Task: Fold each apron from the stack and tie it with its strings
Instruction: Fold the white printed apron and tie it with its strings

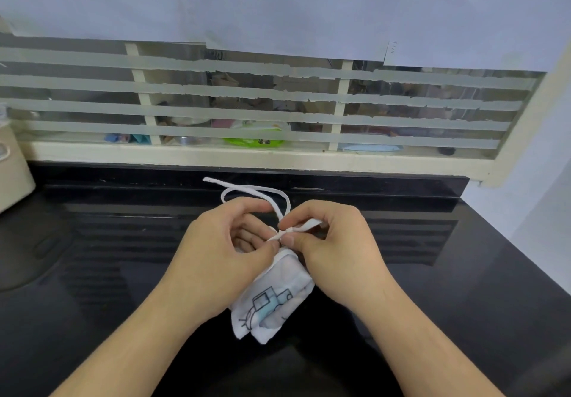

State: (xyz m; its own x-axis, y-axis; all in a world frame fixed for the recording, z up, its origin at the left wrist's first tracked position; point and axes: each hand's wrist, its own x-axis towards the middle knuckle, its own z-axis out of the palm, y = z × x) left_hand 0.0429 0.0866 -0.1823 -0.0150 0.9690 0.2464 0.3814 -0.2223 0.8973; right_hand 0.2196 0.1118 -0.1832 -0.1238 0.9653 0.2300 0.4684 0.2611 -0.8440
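Obs., head view. One folded apron [273, 301], white with a line drawing in black and pale blue on its top face, lies on the black glossy countertop [432, 273], between the two forearms, near the middle of the counter. It is folded into a small thick bundle; its near end shows two rolled lobes side by side.

Strings: one white string [256, 191] crosses the far end of the bundle at a knot. From the knot one loop arcs away toward the window, and one loose tail end lies on the counter just beyond the loop. A short flat section runs right from the knot under the right fingers.

Hands, count 2, both bare. Left hand [222, 251]: thumb and curled fingers pinch the string at the knot from the left. Right hand [332, 242]: thumb and forefinger pinch the string at the knot from the right, remaining fingers curled. The thumb tips nearly meet at the knot.

Containers: one beige container [14, 165] at the left edge of the counter, mostly cut off; contents cannot be told.

Behind the counter: window [278, 103] with horizontal frosted strips, count 5; beyond the glass assorted items, blurred, including one green packet [253, 141]
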